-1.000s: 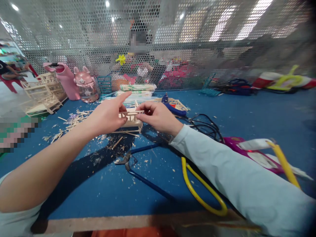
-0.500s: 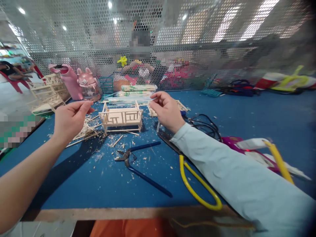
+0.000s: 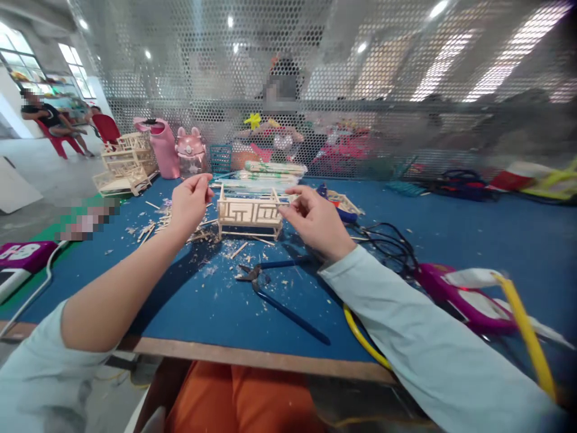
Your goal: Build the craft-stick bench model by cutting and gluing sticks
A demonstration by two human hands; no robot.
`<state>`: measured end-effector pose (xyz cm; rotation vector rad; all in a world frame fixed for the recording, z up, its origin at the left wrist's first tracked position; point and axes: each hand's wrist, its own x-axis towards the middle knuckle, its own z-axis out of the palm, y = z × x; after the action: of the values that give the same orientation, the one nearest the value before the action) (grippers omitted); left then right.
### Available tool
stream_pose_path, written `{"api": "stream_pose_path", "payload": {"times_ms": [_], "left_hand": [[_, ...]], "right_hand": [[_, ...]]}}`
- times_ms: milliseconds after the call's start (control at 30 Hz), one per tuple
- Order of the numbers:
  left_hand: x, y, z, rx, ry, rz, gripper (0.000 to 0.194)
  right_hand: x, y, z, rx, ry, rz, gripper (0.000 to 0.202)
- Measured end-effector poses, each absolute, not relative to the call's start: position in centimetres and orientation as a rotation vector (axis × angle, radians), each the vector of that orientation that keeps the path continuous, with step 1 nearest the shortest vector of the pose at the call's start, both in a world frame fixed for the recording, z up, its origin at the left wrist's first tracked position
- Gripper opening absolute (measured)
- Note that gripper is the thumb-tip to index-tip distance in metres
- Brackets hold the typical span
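Observation:
A small model bench of pale wooden sticks (image 3: 250, 213) stands upright on the blue table (image 3: 202, 319). Just beyond its left end, my left hand (image 3: 192, 201) is raised with thumb and fingertips pinched together; what they hold, if anything, is too small to make out. My right hand (image 3: 315, 219) is at the bench's right end, thumb and index finger closing at its upper rail, and whatever lies between them is hidden. Blue-handled nippers (image 3: 288, 313) lie open in front of the bench. Loose sticks and scraps (image 3: 202, 234) are scattered to its left.
Bagged sticks (image 3: 273, 174), a pink bottle (image 3: 163, 150) and a pink jar (image 3: 192, 150) stand behind. Stick models (image 3: 124, 168) are at back left. Black cables (image 3: 387, 240), a purple device (image 3: 469, 300) and yellow handles (image 3: 365, 337) lie right. A person sits at far left.
The view has shifted left, so most things appear farther right. My right hand has come closer to the bench's right end. My left hand has moved nearer its left end, still pinched.

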<state>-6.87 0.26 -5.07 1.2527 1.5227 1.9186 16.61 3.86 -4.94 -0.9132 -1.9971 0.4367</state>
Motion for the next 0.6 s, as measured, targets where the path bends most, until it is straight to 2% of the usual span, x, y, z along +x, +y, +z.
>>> {"api": "stream_pose_path", "payload": {"times_ms": [133, 300, 500, 600], "left_hand": [[-7.0, -0.6, -7.3, 1.265, 1.650, 1.780, 0.021], [-5.8, -1.2, -8.1, 0.986, 1.462, 1.619, 0.018], [-5.4, -1.6, -7.4, 1.054, 1.534, 1.578, 0.017], [-6.2, -1.4, -7.6, 1.109, 1.583, 1.621, 0.025]], "right_hand": [[16.6, 4.3, -6.4, -0.882, -2.086, 0.336, 0.026], [16.8, 5.6, -6.9, -0.917, -2.037, 0.264, 0.025], [17.2, 6.0, -6.9, -0.946, -1.943, 0.399, 0.048], [17.9, 5.6, -6.4, -0.953, -1.861, 0.340, 0.049]]}}
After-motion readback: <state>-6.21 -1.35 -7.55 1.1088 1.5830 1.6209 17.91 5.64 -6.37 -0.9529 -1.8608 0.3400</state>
